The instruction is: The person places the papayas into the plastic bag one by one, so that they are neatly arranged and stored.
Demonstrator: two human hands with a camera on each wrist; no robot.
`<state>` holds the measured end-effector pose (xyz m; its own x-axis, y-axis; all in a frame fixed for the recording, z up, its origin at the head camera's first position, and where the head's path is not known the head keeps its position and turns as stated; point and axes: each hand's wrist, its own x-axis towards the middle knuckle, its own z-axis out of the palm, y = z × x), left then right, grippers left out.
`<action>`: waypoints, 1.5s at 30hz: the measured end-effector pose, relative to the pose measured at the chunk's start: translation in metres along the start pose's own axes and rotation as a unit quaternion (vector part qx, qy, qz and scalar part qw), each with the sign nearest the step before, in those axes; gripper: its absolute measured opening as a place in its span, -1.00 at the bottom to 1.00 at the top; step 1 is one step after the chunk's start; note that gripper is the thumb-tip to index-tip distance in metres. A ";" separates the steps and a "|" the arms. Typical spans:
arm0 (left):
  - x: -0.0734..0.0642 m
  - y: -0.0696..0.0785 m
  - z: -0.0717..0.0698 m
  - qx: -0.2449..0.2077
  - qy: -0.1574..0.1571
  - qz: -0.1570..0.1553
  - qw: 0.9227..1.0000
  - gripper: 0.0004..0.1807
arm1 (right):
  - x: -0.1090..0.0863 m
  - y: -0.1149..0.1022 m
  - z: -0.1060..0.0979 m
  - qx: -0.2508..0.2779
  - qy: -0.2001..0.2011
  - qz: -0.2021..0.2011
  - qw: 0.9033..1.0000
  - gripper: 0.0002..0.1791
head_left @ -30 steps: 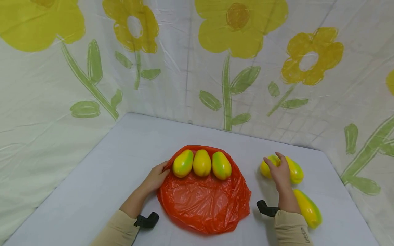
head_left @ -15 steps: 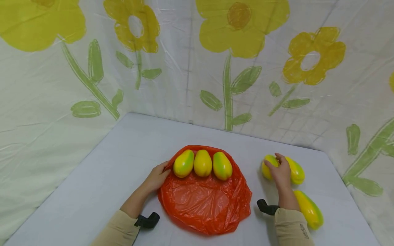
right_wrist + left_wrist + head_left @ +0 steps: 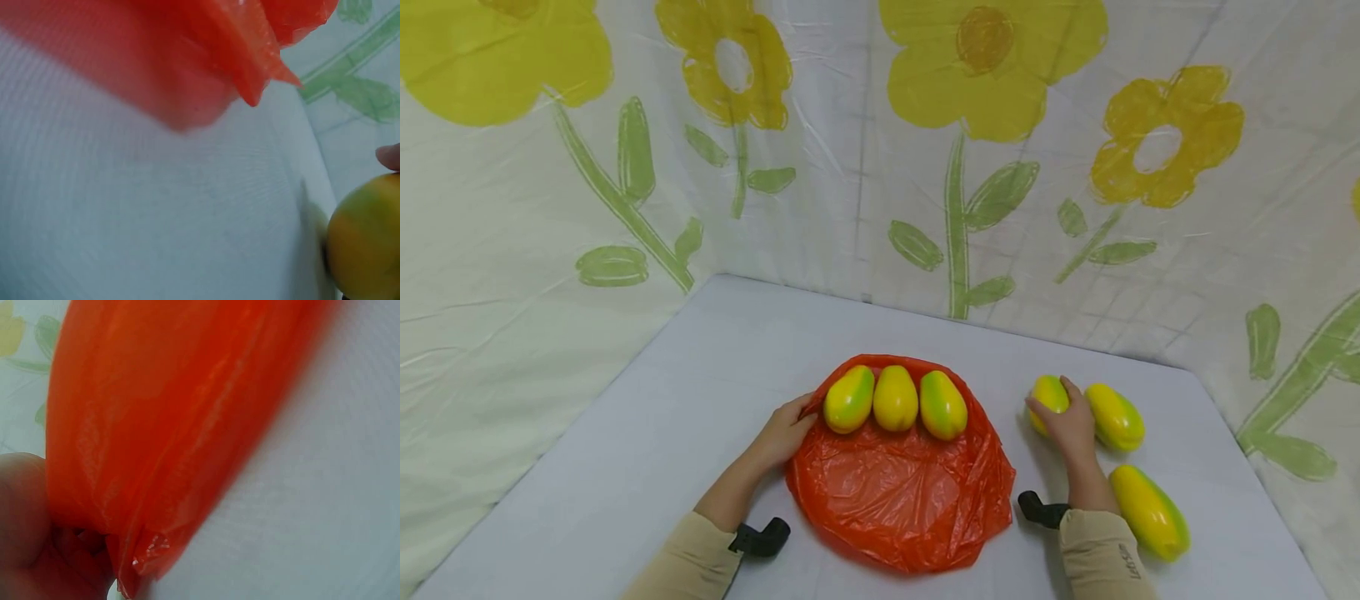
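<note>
A red plastic bag [image 3: 887, 492] lies spread open on the table, with three yellow-green papayas [image 3: 894, 398] in a row at its far side. My left hand [image 3: 784, 432] pinches the bag's left edge; in the left wrist view the thumb and curled fingers hold the gathered red film [image 3: 156, 437]. Off to the right of the bag, my right hand [image 3: 1072, 425] grips another papaya [image 3: 1049, 393], thumb on its near left side and fingers over its right. The right wrist view shows that papaya [image 3: 365, 240] at its right edge with a fingertip above it.
Two more papayas lie at the right: one [image 3: 1115, 417] just beside the right hand, another [image 3: 1150, 512] nearer, alongside the right forearm. The white table [image 3: 760, 333] ends at a flower-printed curtain [image 3: 820, 208] behind and at the sides.
My right hand has closed on the far-right papaya and shifted it slightly left, away from the papaya beside it. The left hand stays at the bag's edge.
</note>
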<state>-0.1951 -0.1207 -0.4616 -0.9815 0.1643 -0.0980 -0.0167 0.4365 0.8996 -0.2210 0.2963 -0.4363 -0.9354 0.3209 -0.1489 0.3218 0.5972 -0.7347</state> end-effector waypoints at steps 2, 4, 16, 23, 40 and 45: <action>0.000 0.000 0.000 0.000 0.000 0.000 1.000 -0.54 | 0.000 0.002 0.001 -0.006 0.002 -0.001 1.000 -0.01; 0.000 0.001 0.000 -0.001 0.002 -0.001 1.000 -0.54 | 0.000 0.003 0.002 -0.007 0.007 -0.003 1.000 0.01; 0.000 0.001 0.000 0.000 0.001 -0.002 1.000 -0.53 | -0.003 0.004 0.004 0.023 0.029 0.000 0.999 -0.06; -0.001 0.001 -0.001 0.001 0.002 0.000 1.000 -0.53 | -0.003 0.004 0.005 0.030 0.035 0.008 0.999 -0.06; -0.001 0.000 -0.001 -0.002 0.002 0.002 1.000 -0.54 | -0.005 0.003 0.005 0.058 0.035 0.026 0.997 -0.08; -0.001 0.000 -0.001 -0.001 0.002 0.000 1.000 -0.54 | -0.007 -0.001 0.005 0.080 0.036 0.029 0.996 -0.08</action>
<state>-0.1945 -0.1212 -0.4608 -0.9824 0.1598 -0.0965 -0.0176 0.4355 0.9000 -0.2150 0.2898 -0.4376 -0.9014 0.4060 -0.1504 0.3418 0.4542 -0.8227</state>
